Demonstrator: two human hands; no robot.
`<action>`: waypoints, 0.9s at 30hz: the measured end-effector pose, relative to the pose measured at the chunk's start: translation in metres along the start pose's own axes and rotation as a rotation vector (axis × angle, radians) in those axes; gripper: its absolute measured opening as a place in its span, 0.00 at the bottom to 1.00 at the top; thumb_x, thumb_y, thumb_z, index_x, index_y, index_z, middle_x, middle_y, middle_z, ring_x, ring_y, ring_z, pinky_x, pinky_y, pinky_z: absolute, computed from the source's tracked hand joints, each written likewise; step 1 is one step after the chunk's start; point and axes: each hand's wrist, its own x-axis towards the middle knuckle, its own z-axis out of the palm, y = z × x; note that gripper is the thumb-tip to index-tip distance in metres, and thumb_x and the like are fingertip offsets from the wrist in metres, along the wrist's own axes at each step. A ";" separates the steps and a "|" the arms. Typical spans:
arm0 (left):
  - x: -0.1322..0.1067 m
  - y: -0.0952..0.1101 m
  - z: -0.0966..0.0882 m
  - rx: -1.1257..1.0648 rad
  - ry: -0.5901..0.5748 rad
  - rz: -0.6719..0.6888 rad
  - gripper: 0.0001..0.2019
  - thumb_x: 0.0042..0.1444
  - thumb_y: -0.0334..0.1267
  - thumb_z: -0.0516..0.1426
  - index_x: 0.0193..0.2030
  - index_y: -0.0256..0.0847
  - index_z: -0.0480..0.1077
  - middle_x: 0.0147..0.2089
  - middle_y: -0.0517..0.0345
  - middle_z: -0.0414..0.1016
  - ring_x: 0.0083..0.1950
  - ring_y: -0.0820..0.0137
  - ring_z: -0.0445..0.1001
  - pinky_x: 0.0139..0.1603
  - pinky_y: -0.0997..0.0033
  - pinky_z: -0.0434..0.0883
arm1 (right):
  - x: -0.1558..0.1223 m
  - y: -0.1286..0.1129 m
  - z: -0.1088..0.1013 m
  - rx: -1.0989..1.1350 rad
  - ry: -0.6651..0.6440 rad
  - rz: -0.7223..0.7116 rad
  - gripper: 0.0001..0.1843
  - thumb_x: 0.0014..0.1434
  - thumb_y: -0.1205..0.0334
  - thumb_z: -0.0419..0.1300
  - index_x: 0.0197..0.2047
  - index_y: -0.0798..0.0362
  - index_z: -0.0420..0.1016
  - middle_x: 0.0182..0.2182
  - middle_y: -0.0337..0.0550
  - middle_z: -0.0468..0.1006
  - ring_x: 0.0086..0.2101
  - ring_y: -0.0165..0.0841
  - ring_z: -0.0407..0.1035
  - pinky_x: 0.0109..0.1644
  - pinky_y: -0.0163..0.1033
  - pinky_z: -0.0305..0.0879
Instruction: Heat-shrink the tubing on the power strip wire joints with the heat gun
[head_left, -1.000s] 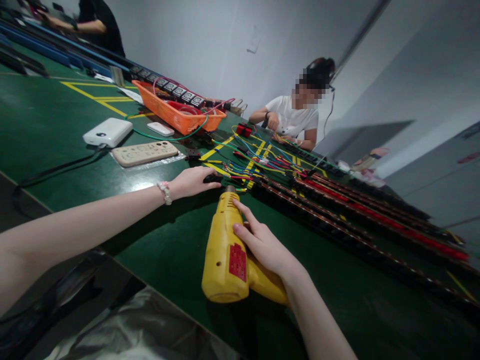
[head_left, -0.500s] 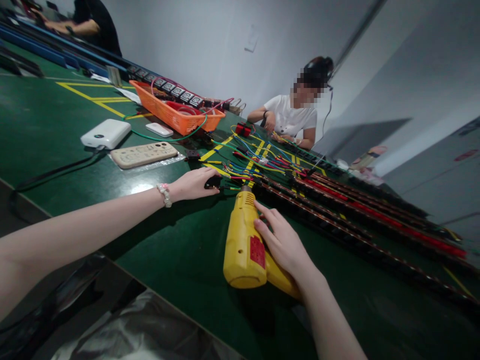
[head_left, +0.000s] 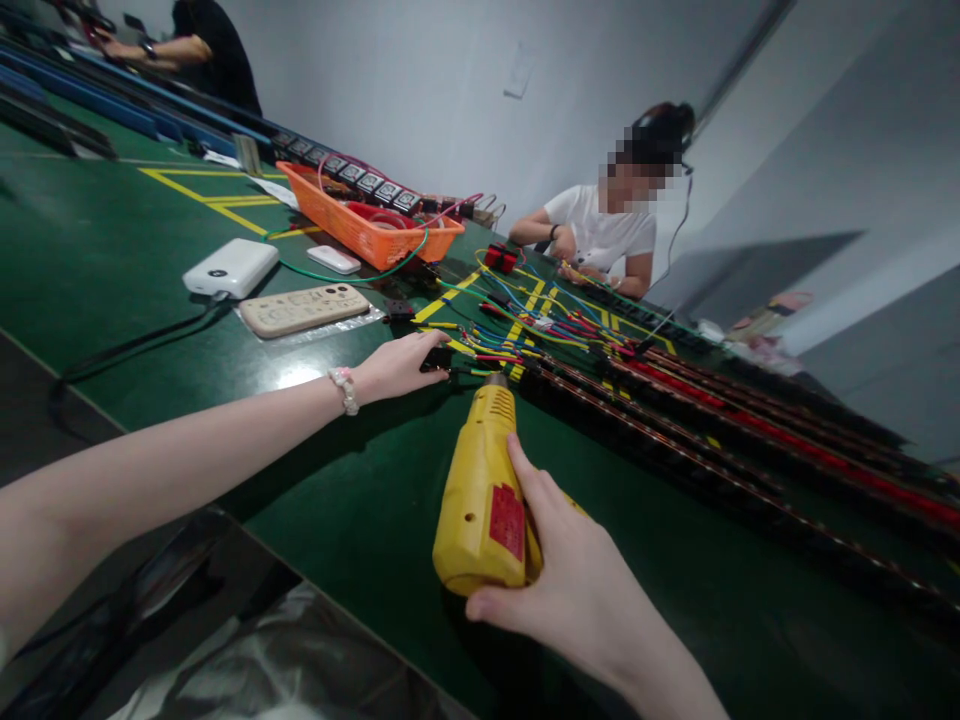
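A yellow heat gun [head_left: 480,480] with a red label points away from me, its metal nozzle close to the wires. My right hand [head_left: 570,570] grips it from the right, index finger along the body and thumb near the rear end; its handle is mostly hidden by the hand. My left hand [head_left: 405,365] is closed around a small black connector [head_left: 437,360] just left of the nozzle. Green and other coloured wires [head_left: 517,345] lead from there across the green table [head_left: 337,480].
Long black strips with copper-coloured lines [head_left: 675,440] run off to the right. An orange basket [head_left: 367,235], a white power bank [head_left: 232,268], a phone in a beige case [head_left: 304,310] and a small white case [head_left: 334,260] lie beyond my left arm. A co-worker [head_left: 607,230] sits across the table.
My right hand has shifted back along the heat gun, its thumb now at the rear end. The gun's rear has swung slightly left and nearer. My left hand keeps its hold.
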 end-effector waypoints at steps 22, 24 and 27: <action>0.005 -0.006 -0.009 0.025 -0.092 0.097 0.21 0.52 0.43 0.50 0.54 0.40 0.61 0.49 0.54 0.68 0.49 0.69 0.68 0.46 0.73 0.66 | 0.017 0.015 0.007 -0.126 0.079 -0.369 0.61 0.38 0.28 0.54 0.67 0.44 0.29 0.51 0.38 0.66 0.47 0.34 0.65 0.50 0.39 0.58; 0.006 -0.008 -0.011 0.027 -0.112 0.107 0.22 0.52 0.44 0.51 0.53 0.40 0.61 0.50 0.55 0.68 0.49 0.69 0.68 0.45 0.75 0.66 | 0.017 0.015 0.006 -0.120 0.073 -0.367 0.61 0.38 0.28 0.54 0.67 0.44 0.30 0.50 0.38 0.67 0.47 0.33 0.65 0.50 0.38 0.58; 0.007 -0.009 -0.013 0.030 -0.126 0.112 0.22 0.53 0.45 0.51 0.53 0.39 0.62 0.50 0.54 0.68 0.48 0.70 0.69 0.43 0.76 0.66 | 0.016 0.016 0.005 -0.124 0.075 -0.360 0.61 0.38 0.28 0.54 0.67 0.45 0.31 0.48 0.40 0.68 0.45 0.34 0.66 0.49 0.38 0.57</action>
